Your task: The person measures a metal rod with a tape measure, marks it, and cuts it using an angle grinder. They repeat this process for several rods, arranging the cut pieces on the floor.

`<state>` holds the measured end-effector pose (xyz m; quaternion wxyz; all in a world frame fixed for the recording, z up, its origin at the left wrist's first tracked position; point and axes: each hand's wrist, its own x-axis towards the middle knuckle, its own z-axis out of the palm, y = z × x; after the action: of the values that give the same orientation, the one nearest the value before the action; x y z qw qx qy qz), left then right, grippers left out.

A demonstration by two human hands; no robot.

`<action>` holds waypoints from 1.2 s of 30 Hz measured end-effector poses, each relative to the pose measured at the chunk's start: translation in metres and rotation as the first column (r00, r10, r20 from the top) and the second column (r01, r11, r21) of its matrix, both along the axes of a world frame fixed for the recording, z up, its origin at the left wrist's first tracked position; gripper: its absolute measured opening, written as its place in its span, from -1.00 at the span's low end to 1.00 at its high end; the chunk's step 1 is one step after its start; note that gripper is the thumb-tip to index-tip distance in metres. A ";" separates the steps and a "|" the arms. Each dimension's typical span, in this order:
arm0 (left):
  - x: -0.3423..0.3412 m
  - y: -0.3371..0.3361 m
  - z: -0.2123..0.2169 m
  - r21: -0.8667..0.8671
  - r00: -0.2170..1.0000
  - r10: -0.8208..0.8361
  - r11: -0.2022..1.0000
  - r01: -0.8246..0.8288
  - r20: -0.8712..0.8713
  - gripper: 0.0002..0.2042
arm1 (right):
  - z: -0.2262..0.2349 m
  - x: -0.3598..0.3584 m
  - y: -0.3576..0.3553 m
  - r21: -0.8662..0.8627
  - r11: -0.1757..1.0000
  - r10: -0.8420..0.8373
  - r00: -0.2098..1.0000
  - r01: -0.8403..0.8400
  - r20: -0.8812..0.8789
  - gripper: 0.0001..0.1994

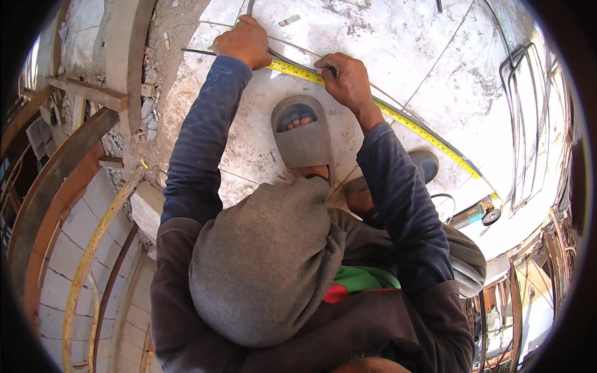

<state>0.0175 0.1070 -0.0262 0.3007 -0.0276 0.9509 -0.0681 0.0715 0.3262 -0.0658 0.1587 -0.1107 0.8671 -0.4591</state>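
On the dusty slab, both hands (left, right) pinch the yellow tape measure near the edge.

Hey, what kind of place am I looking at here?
Probably a building site or a home under renovation. The tiled floor is dusty and stained, rubble lies along its edge, and both hands press a yellow tape measure flat; an angle grinder lies nearby.

dusty white tiled floor carries a yellow tape measure, a thin rod, perhaps an angle grinder.
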 end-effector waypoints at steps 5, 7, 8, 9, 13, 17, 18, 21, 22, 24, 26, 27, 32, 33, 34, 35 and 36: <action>0.003 -0.001 -0.003 -0.027 1.000 -0.030 0.999 0.030 -0.008 -0.31 | 0.000 0.000 0.002 0.013 0.999 0.041 0.999 -0.041 0.016 -0.88; 0.000 -0.001 -0.001 -0.018 1.000 -0.028 0.999 0.028 -0.005 -0.30 | -0.001 -0.003 0.000 0.015 0.999 0.032 0.999 -0.032 0.008 -0.88; -0.001 0.000 0.001 -0.006 1.000 -0.013 1.000 0.013 0.015 -0.30 | -0.001 -0.004 0.004 -0.008 0.999 0.033 0.999 -0.032 0.028 -0.88; -0.002 0.001 0.003 0.006 0.999 0.002 1.000 -0.002 0.037 -0.30 | 0.000 -0.004 0.005 -0.031 0.999 0.033 0.998 -0.032 0.049 -0.87; 0.000 -0.002 -0.004 -0.025 1.000 -0.018 1.000 0.018 0.006 -0.31 | 0.002 -0.003 0.005 -0.008 0.998 0.058 0.996 -0.057 0.071 -0.88; 0.000 -0.001 0.000 -0.005 1.000 -0.016 1.000 0.016 0.016 -0.30 | -0.004 -0.004 0.002 0.052 0.997 0.059 0.997 -0.061 0.039 -0.88; -0.001 -0.001 0.002 0.011 1.000 -0.005 1.000 0.005 0.028 -0.29 | -0.005 -0.006 0.002 0.057 0.996 0.069 0.997 -0.071 0.037 -0.88; 0.000 0.000 0.002 -0.021 1.000 -0.017 1.000 0.018 0.019 -0.28 | -0.001 -0.006 0.008 0.018 0.995 0.096 0.990 -0.098 0.103 -0.88; 0.001 0.000 0.000 -0.021 1.000 -0.016 1.000 0.016 0.014 -0.29 | 0.001 -0.005 0.006 0.058 0.993 0.094 0.992 -0.099 0.081 -0.88; 0.001 -0.001 -0.001 -0.021 1.000 -0.017 1.000 0.017 0.001 -0.29 | 0.004 -0.005 -0.002 0.138 0.986 0.089 0.996 -0.093 0.030 -0.88; 0.001 -0.001 0.000 -0.005 1.000 0.000 1.000 0.000 0.016 -0.29 | -0.001 -0.003 0.000 0.093 0.993 0.076 0.997 -0.077 0.014 -0.88; 0.002 -0.001 0.001 0.003 1.000 0.008 1.000 -0.008 0.023 -0.29 | -0.002 -0.003 0.001 0.071 0.995 0.069 0.998 -0.069 0.007 -0.88; 0.002 -0.001 -0.001 0.011 0.999 0.000 1.000 -0.001 0.035 -0.27 | 0.000 -0.003 0.000 0.143 0.981 0.131 0.991 -0.132 0.014 -0.85; -0.001 -0.002 0.000 0.013 1.000 -0.001 1.000 0.001 0.026 -0.26 | 0.001 -0.007 -0.002 0.202 0.969 0.147 0.989 -0.140 -0.020 -0.83; -0.001 -0.003 0.001 0.025 1.000 -0.011 1.000 0.010 0.027 -0.26 | 0.001 -0.007 0.001 0.135 0.987 0.092 0.996 -0.092 0.007 -0.80; 0.001 -0.004 0.004 0.038 0.999 -0.021 0.999 0.020 0.027 -0.26 | 0.000 -0.004 0.004 0.068 0.997 0.038 0.999 -0.041 0.037 -0.77; 0.003 -0.005 0.009 0.047 0.999 -0.028 0.999 0.027 0.026 -0.26 | 0.001 -0.005 0.008 -0.001 1.000 -0.009 0.998 0.009 0.068 -0.73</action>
<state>0.0206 0.1017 -0.0177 0.3130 -0.0067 0.9484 -0.0506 0.0670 0.3341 -0.0644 0.1862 -0.0912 0.8613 -0.4640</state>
